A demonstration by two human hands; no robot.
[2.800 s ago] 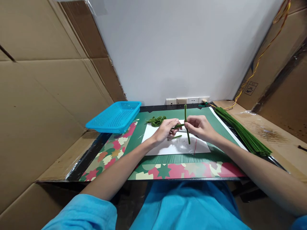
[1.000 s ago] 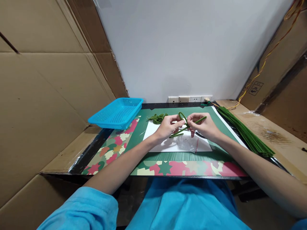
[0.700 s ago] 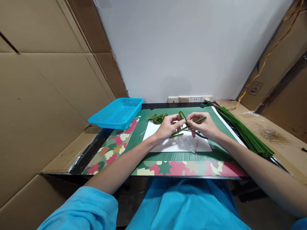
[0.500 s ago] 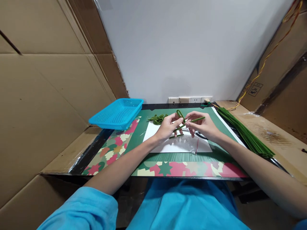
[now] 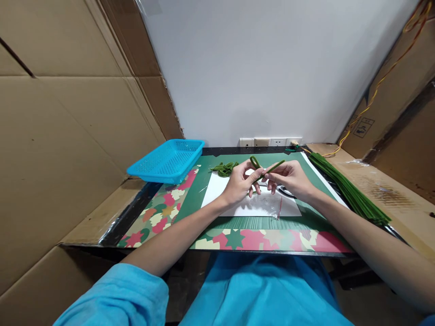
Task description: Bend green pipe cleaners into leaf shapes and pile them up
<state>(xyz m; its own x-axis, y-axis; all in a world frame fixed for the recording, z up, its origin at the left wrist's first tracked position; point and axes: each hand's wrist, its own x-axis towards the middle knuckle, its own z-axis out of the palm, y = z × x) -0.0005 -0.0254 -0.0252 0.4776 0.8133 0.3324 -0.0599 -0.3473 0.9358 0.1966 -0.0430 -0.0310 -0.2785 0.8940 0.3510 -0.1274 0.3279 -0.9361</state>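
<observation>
Between my two hands is a green pipe cleaner (image 5: 254, 161) bent into a loop at its upper left. My left hand (image 5: 240, 182) pinches it near the base of the loop. A straight green stem (image 5: 276, 166) slants up to the right from the same spot, and the fingers of my right hand (image 5: 288, 177) are closed on it. Whether loop and stem are one piece cannot be made out. Below the hands lie white paper (image 5: 217, 185), a clear plastic bag (image 5: 268, 206) with a red strip, and scissors (image 5: 286, 192) with dark handles, partly hidden by my right hand.
A small pile of bent green pipe cleaners (image 5: 224, 169) lies left of my hands. Farther left stands a blue perforated basket (image 5: 166, 160). A bundle of long green pipe cleaners (image 5: 350, 190) lies at right. Cardboard (image 5: 68, 113) walls the left side; sockets (image 5: 271, 142) line the back wall.
The straight stem has tilted more steeply, and my fingers have drawn closer together around it. The loop stays at about the same place. The short green piece below is now mostly covered.
</observation>
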